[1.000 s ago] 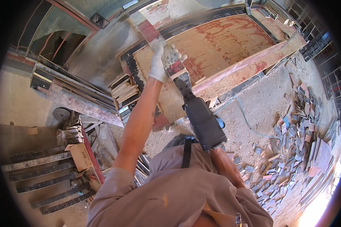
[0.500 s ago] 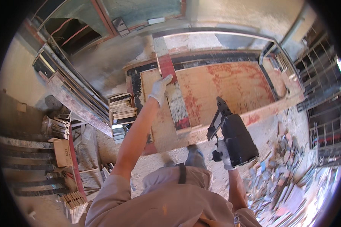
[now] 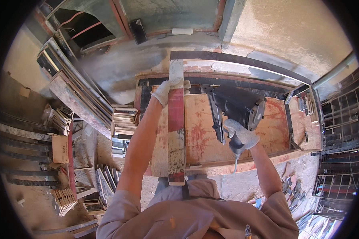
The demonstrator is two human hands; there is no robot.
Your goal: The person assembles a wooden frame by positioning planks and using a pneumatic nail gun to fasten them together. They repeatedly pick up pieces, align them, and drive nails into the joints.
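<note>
My left hand (image 3: 162, 94), in a pale glove, is closed around a wooden board (image 3: 176, 135) with red, white and black stains. Its fingertips show past the board's right edge. The board's far end meets a dark rail (image 3: 243, 63), and its near end sticks out over the bench edge toward me. In my gloved right hand (image 3: 243, 136) is a black nail gun (image 3: 237, 104), gripped by its handle. A thin hose (image 3: 235, 164) hangs from the handle. The gun's nose is just right of the board, near my left fingertips; whether it touches wood I cannot tell.
Beneath lies a red-stained wooden bench top (image 3: 197, 119). Stacked wood blocks (image 3: 125, 117) stand at its left, beside long leaning boards (image 3: 77, 101). A cardboard box (image 3: 60, 149) sits farther left. Metal racks (image 3: 341, 119) line the right, with wood scraps (image 3: 291, 189) on the floor.
My right hand has brought the nail gun up and leftward over the bench, turning it. My left hand has slid toward the board's far end, and the board has tilted up and straightened.
</note>
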